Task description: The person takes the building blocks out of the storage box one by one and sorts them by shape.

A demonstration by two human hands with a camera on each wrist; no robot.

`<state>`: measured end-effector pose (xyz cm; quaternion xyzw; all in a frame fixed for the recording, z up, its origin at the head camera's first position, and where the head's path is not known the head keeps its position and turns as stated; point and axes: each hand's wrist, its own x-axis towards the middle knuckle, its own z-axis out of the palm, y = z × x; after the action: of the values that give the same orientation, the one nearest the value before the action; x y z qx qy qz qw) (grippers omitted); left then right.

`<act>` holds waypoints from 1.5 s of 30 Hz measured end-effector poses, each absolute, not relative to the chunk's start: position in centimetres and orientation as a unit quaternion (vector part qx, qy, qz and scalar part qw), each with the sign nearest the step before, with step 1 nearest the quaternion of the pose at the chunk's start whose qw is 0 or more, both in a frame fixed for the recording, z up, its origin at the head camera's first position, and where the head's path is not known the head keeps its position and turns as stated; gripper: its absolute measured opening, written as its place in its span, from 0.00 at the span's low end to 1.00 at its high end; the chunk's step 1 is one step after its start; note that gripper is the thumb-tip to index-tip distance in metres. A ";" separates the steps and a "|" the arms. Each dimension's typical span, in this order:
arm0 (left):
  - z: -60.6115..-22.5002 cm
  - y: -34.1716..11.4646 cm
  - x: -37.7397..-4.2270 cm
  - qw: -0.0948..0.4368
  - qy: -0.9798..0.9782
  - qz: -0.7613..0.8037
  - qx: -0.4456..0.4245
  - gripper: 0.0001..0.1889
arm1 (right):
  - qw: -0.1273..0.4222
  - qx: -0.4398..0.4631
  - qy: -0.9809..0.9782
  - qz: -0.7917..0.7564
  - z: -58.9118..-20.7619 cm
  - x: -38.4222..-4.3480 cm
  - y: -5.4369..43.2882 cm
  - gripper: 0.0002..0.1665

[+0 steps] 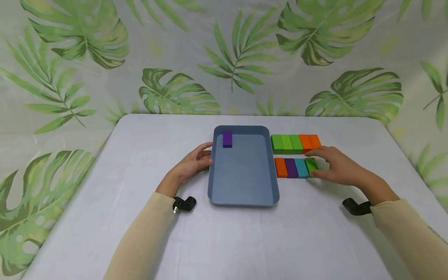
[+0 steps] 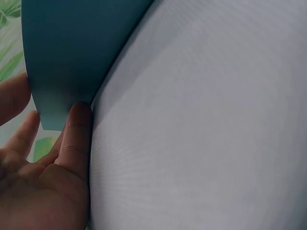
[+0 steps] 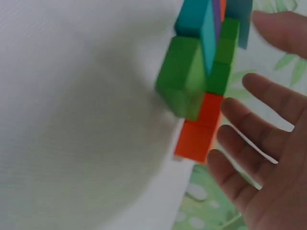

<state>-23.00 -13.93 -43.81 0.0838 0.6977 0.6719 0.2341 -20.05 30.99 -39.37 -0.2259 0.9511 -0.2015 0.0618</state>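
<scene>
A blue-grey tray (image 1: 241, 171) lies on the table with a purple block (image 1: 227, 139) in its far left corner. My left hand (image 1: 190, 165) rests against the tray's left wall, its fingers touching the outside; the left wrist view shows fingertips (image 2: 78, 115) on that wall. To the right of the tray, my right hand (image 1: 337, 165) reaches around the green block (image 1: 311, 165) ending the near row. Its fingers are spread in the right wrist view, apart from the green block (image 3: 180, 76). That block sits slightly askew beside a blue block (image 1: 301, 168).
Left of the blue one stand a purple block (image 1: 291, 168) and an orange block (image 1: 280, 168). Behind runs a row of green blocks (image 1: 287, 144) and two orange blocks (image 1: 310, 143). A white cloth (image 1: 227, 241) covers the table; a leaf-patterned curtain (image 1: 241, 58) hangs behind.
</scene>
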 end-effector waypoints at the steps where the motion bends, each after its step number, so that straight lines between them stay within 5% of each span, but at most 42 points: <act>1: -43.8 -13.9 -23.0 0.235 0.698 0.672 0.083 0.37 | 0.054 -0.231 0.950 -0.204 -39.2 -19.9 30.8 0.31; 8: -43.8 -13.7 -23.0 0.239 0.698 0.669 0.085 0.36 | 0.000 -0.287 0.932 -0.224 -37.4 -19.9 29.5 0.26; 24: -43.8 -14.1 -22.8 0.237 0.701 0.667 0.087 0.37 | 0.011 -0.347 0.914 -0.210 -33.7 -23.0 23.6 0.23; 45: -43.5 -13.8 -22.8 0.239 0.691 0.675 0.094 0.37 | 0.099 -0.362 0.910 -0.174 -33.4 -28.3 13.2 0.25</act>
<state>-22.78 -13.76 -43.54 0.0940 0.6914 0.6754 0.2386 -28.27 13.23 -33.36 -0.3619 0.9104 -0.1742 0.0992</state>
